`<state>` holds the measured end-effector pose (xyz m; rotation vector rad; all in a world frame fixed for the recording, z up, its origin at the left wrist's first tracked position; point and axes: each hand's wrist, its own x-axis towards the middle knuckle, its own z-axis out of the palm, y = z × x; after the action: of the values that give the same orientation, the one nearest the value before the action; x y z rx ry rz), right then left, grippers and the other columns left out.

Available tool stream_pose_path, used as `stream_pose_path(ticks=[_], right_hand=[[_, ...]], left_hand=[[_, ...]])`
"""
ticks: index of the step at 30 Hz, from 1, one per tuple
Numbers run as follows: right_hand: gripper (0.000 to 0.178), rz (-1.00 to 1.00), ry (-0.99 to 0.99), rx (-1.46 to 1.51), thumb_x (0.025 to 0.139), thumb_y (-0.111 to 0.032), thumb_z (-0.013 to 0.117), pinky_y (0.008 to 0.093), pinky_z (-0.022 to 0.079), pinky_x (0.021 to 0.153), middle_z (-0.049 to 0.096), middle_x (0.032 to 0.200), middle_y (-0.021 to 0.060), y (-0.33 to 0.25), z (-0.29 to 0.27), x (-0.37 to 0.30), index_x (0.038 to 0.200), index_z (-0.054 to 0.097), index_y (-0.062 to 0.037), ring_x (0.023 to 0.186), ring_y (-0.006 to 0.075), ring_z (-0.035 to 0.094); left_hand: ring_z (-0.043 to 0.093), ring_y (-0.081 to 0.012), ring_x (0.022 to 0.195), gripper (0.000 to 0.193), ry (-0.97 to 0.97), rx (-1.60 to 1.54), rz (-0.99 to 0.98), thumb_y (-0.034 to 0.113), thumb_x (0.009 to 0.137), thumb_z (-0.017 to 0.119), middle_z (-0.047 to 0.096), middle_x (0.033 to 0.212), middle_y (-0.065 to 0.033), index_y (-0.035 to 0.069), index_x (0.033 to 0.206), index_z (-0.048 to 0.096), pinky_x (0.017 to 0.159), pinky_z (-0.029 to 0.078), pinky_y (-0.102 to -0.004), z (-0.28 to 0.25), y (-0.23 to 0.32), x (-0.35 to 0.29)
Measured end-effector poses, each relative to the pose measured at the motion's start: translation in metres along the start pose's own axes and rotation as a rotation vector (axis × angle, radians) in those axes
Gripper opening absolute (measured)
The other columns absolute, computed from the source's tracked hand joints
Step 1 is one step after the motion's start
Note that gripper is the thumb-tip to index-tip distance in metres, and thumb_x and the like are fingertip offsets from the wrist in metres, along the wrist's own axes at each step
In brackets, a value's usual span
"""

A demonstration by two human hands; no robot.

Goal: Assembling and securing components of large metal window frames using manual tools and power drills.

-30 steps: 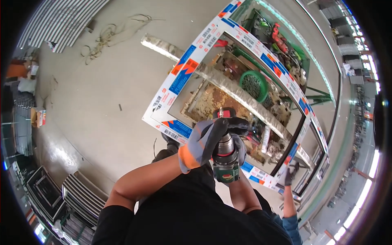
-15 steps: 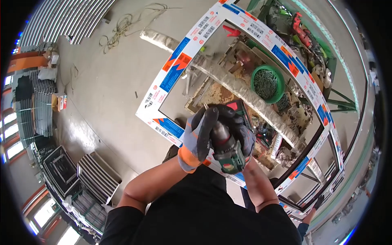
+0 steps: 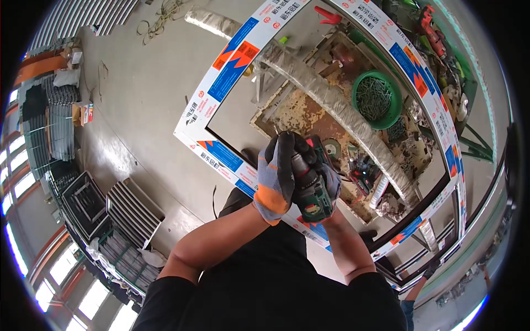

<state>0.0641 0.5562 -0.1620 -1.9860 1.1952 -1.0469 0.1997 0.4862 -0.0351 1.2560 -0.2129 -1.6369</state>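
Observation:
A green and black cordless drill is held in front of my body, its chuck and thin bit pointing away from me. My right hand, in a grey and black glove, is closed round it, though most of the fingers are hidden behind the tool. Around the chuck end wrap the fingers of my left hand, gloved in grey and black with an orange cuff. Beneath both hands lies a large frame covered in white, blue and orange printed film.
Wrapped bars support the frame. Below it, a worn workbench carries a green bucket of screws and another power tool. A red tool lies at the far right. Another person's arm shows at the lower right.
The view has shifted, so the frame and bench sit a little differently in the picture. Both hands stay on the drill, with the left fingers still closed around its front end.

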Motion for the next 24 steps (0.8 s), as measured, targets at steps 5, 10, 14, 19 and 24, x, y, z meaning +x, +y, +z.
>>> stream_pose_path(ticks=[5, 10, 14, 19, 24], right_hand=[[0.057, -0.067, -0.027, 0.101, 0.072, -0.028, 0.075, 0.0418, 0.051, 0.063, 0.061, 0.095, 0.0137, -0.012, -0.006, 0.020, 0.115, 0.053, 0.0018, 0.076, 0.0328, 0.063], [0.056, -0.065, -0.056, 0.099, 0.071, -0.029, 0.074, 0.0415, 0.051, 0.063, 0.061, 0.095, 0.0136, -0.016, -0.008, 0.026, 0.114, 0.055, 0.0014, 0.076, 0.0323, 0.063], [0.055, 0.011, -0.095, 0.041, 0.069, -0.032, 0.074, 0.0415, 0.051, 0.064, 0.062, 0.095, 0.0132, -0.008, 0.003, 0.014, 0.110, 0.059, 0.0006, 0.077, 0.0314, 0.063], [0.058, -0.031, -0.094, -0.063, 0.067, -0.036, 0.075, 0.0419, 0.052, 0.066, 0.062, 0.096, 0.0139, -0.009, 0.006, 0.020, 0.110, 0.060, 0.0002, 0.080, 0.0312, 0.064], [0.057, -0.025, -0.098, -0.022, 0.066, -0.036, 0.075, 0.0423, 0.052, 0.065, 0.062, 0.094, 0.0136, -0.009, 0.012, 0.016, 0.108, 0.059, -0.0003, 0.079, 0.0317, 0.064]], left_hand=[[0.058, -0.0176, 0.068, 0.042, -0.031, 0.093, 0.104, 0.040, 0.102, 0.048, 0.060, 0.076, -0.0097, 0.001, 0.088, 0.056, 0.065, 0.049, -0.0318, -0.015, -0.006, 0.002], [0.056, -0.0203, 0.069, 0.026, -0.038, 0.049, 0.057, 0.025, 0.101, 0.044, 0.053, 0.076, -0.0081, 0.003, 0.087, 0.048, 0.065, 0.048, -0.0341, -0.017, 0.001, 0.000], [0.056, -0.0199, 0.069, 0.026, -0.028, 0.094, 0.042, 0.025, 0.101, 0.044, 0.053, 0.076, -0.0080, 0.003, 0.088, 0.048, 0.067, 0.048, -0.0337, -0.023, 0.004, 0.001], [0.056, -0.0189, 0.070, 0.026, 0.000, 0.119, 0.040, 0.024, 0.101, 0.045, 0.054, 0.076, -0.0077, 0.002, 0.087, 0.048, 0.067, 0.048, -0.0332, -0.023, 0.014, 0.005], [0.056, -0.0192, 0.069, 0.028, -0.093, 0.227, 0.131, 0.026, 0.101, 0.043, 0.053, 0.076, -0.0080, 0.003, 0.087, 0.048, 0.067, 0.048, -0.0334, -0.032, 0.006, 0.006]])
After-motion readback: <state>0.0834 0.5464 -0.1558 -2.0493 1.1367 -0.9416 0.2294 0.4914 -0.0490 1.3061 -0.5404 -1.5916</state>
